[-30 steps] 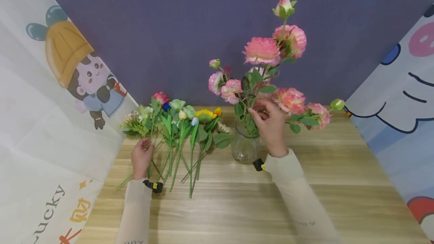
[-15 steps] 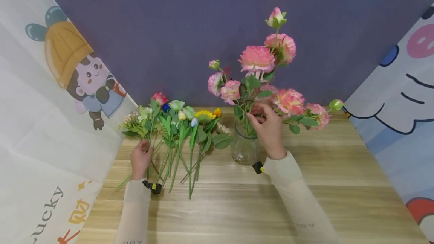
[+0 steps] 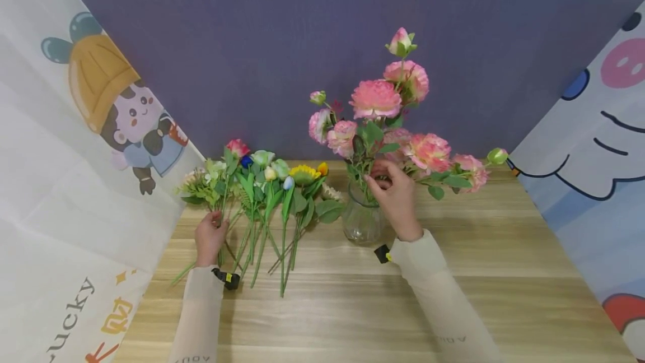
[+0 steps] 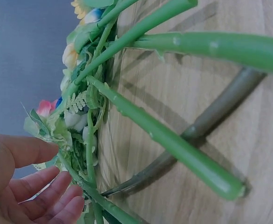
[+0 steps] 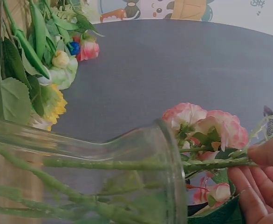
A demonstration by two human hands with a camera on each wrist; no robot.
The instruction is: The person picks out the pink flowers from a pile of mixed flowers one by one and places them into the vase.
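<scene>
A clear glass vase (image 3: 360,224) stands on the wooden table (image 3: 353,307) and holds pink flowers. My right hand (image 3: 388,184) pinches the stem of a tall pink flower spray (image 3: 375,98) just above the vase mouth. In the right wrist view that stem (image 5: 141,164) runs into the vase (image 5: 141,149), with my thumb and fingers (image 5: 260,184) round it. Left of the vase lies a row of mixed artificial flowers (image 3: 267,184). My left hand (image 3: 209,235) rests with relaxed fingers (image 4: 43,193) against their green stems (image 4: 164,140).
A purple wall (image 3: 282,43) closes the back of the table. Cartoon-printed cloth panels stand at the left (image 3: 75,156) and right (image 3: 599,144). Bare wood lies in front of the vase and to its right.
The tall pink spray has sunk lower into the vase, and my right hand has come down with it to the vase mouth. My left hand has stayed on the stems.
</scene>
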